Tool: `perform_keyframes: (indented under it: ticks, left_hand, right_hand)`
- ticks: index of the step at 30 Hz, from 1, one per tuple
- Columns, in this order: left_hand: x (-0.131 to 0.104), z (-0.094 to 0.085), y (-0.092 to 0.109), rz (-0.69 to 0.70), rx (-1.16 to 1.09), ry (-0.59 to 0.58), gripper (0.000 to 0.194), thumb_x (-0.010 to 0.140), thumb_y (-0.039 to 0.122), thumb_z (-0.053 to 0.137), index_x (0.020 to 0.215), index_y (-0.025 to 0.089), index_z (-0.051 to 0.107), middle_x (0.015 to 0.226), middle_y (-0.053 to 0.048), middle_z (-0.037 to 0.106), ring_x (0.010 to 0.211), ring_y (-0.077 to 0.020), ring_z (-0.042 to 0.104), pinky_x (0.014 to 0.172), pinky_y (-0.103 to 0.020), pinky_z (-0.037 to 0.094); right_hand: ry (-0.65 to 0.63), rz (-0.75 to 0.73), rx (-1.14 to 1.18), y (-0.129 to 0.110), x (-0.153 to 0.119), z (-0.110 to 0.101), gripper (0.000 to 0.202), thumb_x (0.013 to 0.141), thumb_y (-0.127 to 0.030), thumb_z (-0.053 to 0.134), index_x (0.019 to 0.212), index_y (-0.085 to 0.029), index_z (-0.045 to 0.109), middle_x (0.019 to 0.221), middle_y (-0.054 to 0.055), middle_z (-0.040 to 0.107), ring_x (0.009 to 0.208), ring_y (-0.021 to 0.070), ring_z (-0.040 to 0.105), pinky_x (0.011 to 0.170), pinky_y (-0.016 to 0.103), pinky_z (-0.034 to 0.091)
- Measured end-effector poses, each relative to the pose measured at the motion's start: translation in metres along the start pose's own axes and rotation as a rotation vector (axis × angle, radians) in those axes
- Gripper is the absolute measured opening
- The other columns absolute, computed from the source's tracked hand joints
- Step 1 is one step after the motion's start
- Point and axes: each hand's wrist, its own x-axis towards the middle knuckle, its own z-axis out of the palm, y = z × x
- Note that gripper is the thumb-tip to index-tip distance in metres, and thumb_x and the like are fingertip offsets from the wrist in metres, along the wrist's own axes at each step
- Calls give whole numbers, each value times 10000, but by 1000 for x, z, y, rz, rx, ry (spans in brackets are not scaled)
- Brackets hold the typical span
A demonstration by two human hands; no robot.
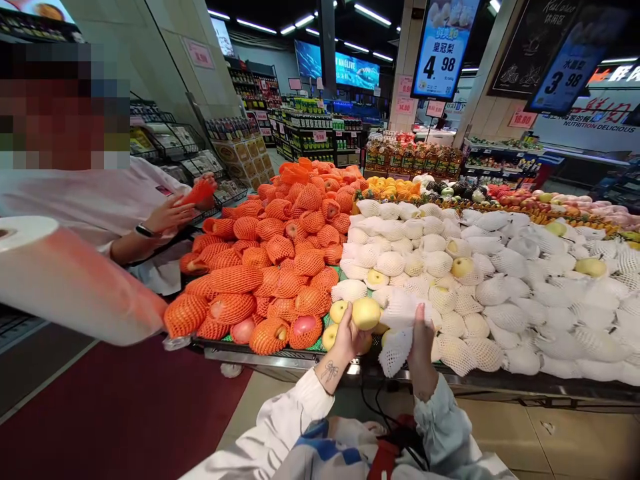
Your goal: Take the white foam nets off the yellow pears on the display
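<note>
My left hand (349, 338) holds a bare yellow pear (367, 313) over the front edge of the fruit display. To its right, my right hand (423, 340) is closed on a white foam net (397, 351), which hangs down from the fingers. More bare yellow pears (330, 337) lie just left of and behind my left hand. Rows of pears in white nets (450, 325) fill the display behind and to the right. On the left side, fruit in orange nets (233, 308) is piled up.
A person in a white shirt (95, 193) stands at the left, holding an orange net (199, 191). A large roll of plastic bags (75, 280) juts in at the left. The metal display edge (295, 362) runs before me. Price screens (443, 50) hang above.
</note>
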Motion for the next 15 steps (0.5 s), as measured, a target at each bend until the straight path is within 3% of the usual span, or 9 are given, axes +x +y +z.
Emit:
perform_keyframes:
  ticks: [3,6,10,15]
  left_hand:
    - [-1,4,10,51,-45,59,570,1023,427,617,1516,159,524,1274,-152,738,1118,-289,751,968,-433,642]
    - [0,7,17,80,-12,19,573,1032,381,604,1548,166,479,1344,-173,704,1114,-286,750,919,-428,658]
    - [3,8,21,112,36,-18,529,1055,418,557,1521,177,489,1444,-194,639,1223,-310,708,971,-509,638]
    - [10,5,14,205,178,5,525,1008,497,634,1420,188,532,1470,-199,600,1331,-333,635,987,-539,629]
  right_hand:
    - [118,-29,-84,-18,12,-16,693,835,-760,659,1153,-145,674,1109,135,744,989,282,708,842,397,595]
    - [124,-111,-144,-28,17,-29,613,745,-677,795,1017,-134,712,1016,110,740,915,252,682,826,370,569]
    - [126,-153,-143,-31,16,-35,532,631,-566,874,909,-143,712,902,68,713,812,217,640,762,346,537]
    - [121,-144,-162,-28,19,-36,547,633,-591,847,919,-151,693,923,84,721,811,220,636,734,344,533]
